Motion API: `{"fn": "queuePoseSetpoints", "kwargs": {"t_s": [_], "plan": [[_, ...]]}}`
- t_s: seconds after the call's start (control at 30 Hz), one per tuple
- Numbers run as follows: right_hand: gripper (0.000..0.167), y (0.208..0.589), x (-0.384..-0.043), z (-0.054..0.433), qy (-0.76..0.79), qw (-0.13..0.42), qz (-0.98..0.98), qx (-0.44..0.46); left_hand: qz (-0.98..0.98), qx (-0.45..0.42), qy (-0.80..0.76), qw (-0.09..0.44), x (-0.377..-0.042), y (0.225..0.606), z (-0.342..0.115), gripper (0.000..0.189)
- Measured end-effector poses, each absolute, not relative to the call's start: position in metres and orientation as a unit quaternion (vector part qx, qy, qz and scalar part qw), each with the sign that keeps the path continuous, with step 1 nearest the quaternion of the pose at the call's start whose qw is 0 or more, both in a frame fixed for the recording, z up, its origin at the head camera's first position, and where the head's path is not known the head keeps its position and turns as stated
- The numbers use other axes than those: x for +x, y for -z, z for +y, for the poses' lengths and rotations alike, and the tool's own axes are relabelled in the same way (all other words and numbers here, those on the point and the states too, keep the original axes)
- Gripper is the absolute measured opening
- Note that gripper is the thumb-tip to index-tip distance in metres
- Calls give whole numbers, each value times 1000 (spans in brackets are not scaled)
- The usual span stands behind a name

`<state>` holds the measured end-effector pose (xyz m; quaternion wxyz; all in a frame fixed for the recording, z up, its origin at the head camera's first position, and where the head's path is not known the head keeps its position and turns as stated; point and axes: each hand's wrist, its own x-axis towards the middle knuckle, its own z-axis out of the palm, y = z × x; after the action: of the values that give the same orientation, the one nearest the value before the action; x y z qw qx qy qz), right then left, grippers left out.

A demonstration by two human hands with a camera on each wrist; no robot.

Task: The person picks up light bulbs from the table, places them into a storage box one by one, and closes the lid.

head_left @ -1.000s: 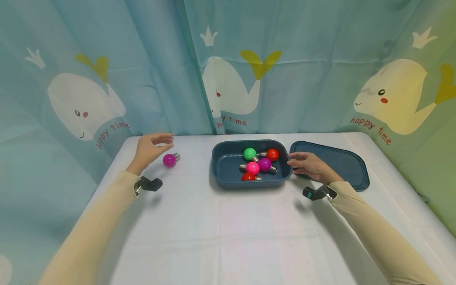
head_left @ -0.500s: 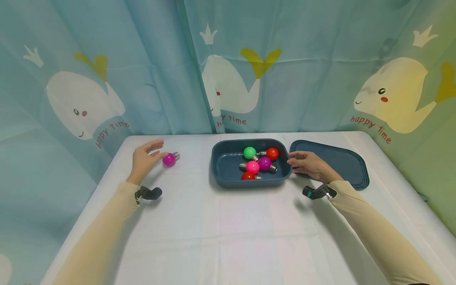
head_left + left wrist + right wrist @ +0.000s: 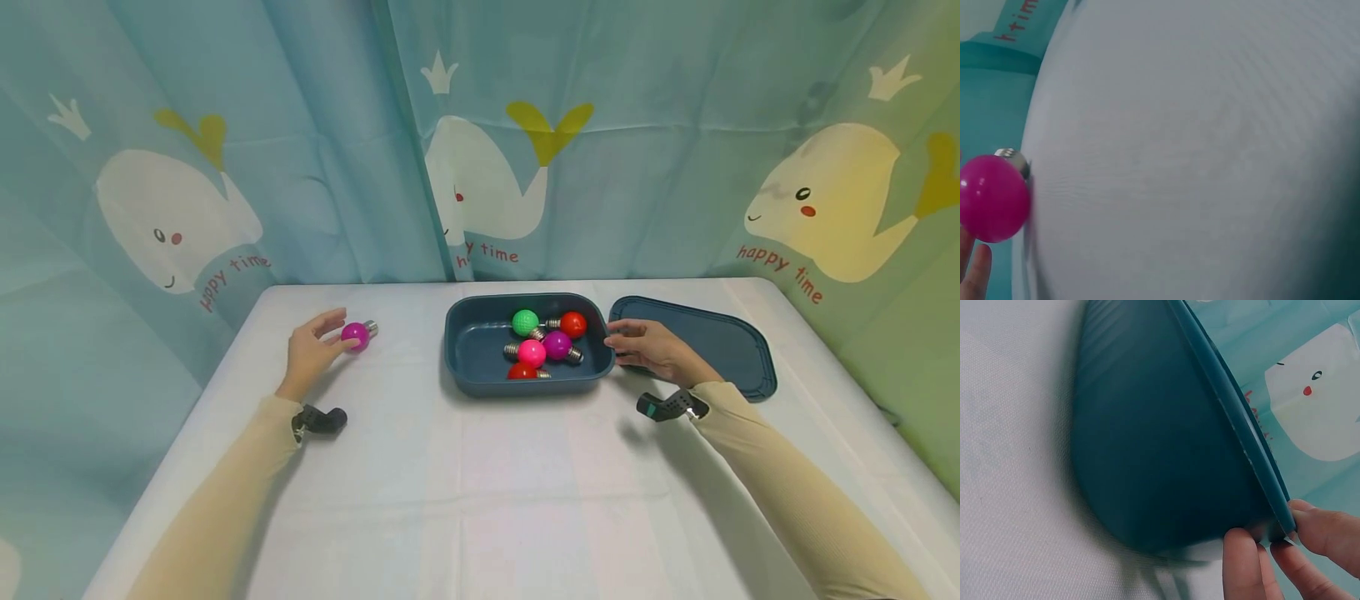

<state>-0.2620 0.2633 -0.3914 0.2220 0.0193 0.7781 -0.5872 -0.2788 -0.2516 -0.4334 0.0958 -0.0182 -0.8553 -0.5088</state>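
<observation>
At the left of the table lies a magenta light bulb with a silver screw base; the left wrist view shows the same bulb large at the edge. My left hand is around its near side, thumb tip over the bulb and the other fingers spread above with a gap. Beside the dark blue plastic box, my right hand holds the right end of its rim. The right wrist view shows thumb and fingers pinching the box rim. Several coloured bulbs lie inside, among them a green bulb.
A flat dark blue lid lies right of the box, partly behind my right hand. The white-covered table ends at a teal curtain printed with whales.
My left hand has come down and toward me, then slightly right, bringing its thumb to the magenta bulb. The bulb, the box and my right hand have stayed in place.
</observation>
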Motion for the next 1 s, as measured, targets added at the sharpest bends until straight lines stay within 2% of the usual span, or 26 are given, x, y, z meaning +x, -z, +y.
{"fn": "queuePoseSetpoints", "kwargs": {"t_s": [0.3,0.6,1.0], "plan": [[62,392,-262,264,588,220,778,16,-865,-24,494,86,-279,437,-251,60],[62,392,-262,264,586,220,780,15,-888,-11,458,45,-280,436,-251,59],[62,391,-262,263,581,220,783,19,-909,-16,413,48,-279,433,-247,55]]}}
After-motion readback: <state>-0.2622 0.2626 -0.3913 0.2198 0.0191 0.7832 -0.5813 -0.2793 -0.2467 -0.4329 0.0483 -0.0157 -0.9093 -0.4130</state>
